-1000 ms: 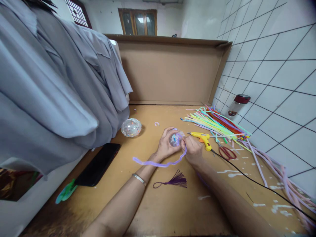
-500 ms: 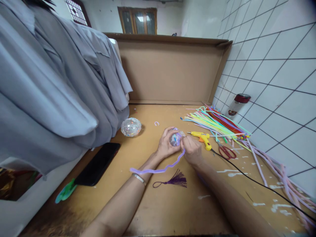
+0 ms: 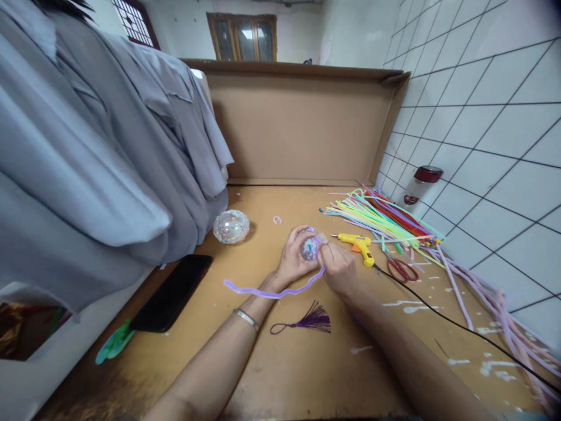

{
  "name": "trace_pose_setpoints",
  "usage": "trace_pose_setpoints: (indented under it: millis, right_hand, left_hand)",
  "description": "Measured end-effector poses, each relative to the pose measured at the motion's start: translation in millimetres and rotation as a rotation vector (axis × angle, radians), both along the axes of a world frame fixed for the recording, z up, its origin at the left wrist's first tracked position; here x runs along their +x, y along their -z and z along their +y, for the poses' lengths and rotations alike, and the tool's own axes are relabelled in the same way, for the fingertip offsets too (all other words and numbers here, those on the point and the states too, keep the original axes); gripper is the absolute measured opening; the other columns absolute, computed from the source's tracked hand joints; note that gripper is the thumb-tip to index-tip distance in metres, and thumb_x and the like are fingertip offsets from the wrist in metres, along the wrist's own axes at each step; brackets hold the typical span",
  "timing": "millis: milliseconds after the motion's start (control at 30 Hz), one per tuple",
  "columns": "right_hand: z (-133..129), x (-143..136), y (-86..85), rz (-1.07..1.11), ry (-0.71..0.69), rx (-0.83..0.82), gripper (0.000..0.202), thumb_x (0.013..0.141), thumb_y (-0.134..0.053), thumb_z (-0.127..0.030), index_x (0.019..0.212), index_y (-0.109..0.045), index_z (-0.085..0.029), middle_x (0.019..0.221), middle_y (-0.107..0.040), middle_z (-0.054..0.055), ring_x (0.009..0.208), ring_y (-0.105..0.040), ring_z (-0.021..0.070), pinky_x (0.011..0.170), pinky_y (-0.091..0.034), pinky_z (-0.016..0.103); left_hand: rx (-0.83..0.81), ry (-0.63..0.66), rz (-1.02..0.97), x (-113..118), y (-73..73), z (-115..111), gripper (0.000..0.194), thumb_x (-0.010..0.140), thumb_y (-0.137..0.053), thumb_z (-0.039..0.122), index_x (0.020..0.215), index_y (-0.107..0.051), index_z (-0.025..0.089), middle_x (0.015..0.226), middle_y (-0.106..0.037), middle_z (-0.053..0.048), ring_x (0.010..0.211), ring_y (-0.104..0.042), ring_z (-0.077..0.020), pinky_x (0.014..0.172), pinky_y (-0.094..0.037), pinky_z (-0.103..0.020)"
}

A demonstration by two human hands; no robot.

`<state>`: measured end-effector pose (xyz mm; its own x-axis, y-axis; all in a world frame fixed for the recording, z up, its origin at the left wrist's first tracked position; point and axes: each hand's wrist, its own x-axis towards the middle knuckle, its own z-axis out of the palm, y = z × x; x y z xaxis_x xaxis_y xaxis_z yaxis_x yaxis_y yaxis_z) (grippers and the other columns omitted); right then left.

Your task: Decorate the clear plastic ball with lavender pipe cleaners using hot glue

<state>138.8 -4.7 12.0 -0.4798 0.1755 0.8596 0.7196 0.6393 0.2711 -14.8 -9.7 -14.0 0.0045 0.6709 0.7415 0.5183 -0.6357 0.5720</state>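
While the left hand (image 3: 294,257) grips a small clear ball (image 3: 309,248) above the table (image 3: 289,374), the right hand (image 3: 336,264) pinches a purple fuzzy stick (image 3: 272,294) against its side. A dark tassel (image 3: 312,318) lies nearer the body, between the forearms. Just right of the right hand is a yellow glue gun (image 3: 356,241), then red-handled scissors (image 3: 401,270); a clear bowl (image 3: 231,227) sits farther left.

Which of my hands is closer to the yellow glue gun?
Your right hand. It's just left of the glue gun; your left hand is farther left, beyond the right one.
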Motion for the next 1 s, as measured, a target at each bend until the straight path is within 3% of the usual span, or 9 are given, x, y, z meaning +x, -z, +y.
trace_pose_setpoints:
  millis: [467,1000]
  right_hand:
    - [-3.2,0.3,-3.5,-0.035,0.016,0.018,0.031,0.095,-0.042,-0.008,0.068,-0.05,-0.02,0.061,-0.049,0.002,0.057,-0.039,0.0153,0.058,-0.026,0.031]
    - [0.5,0.1,1.4,-0.001,-0.09,-0.062,0.027,0.093,-0.044,-0.006,0.07,-0.051,-0.019,0.063,-0.051,0.002,0.058,-0.041,0.015,0.058,-0.027,0.031]
  left_hand:
    - [0.014,0.002,-0.009,0.8,1.1,1.0,0.055,0.066,-0.08,0.029,0.116,-0.058,0.021,0.128,-0.052,-0.012,0.122,-0.055,-0.0277,0.105,-0.047,-0.046]
    - [0.013,-0.008,0.0,0.0,1.2,1.1,0.055,0.066,-0.08,0.028,0.116,-0.058,0.021,0.128,-0.052,-0.013,0.122,-0.055,-0.0278,0.106,-0.047,-0.045]
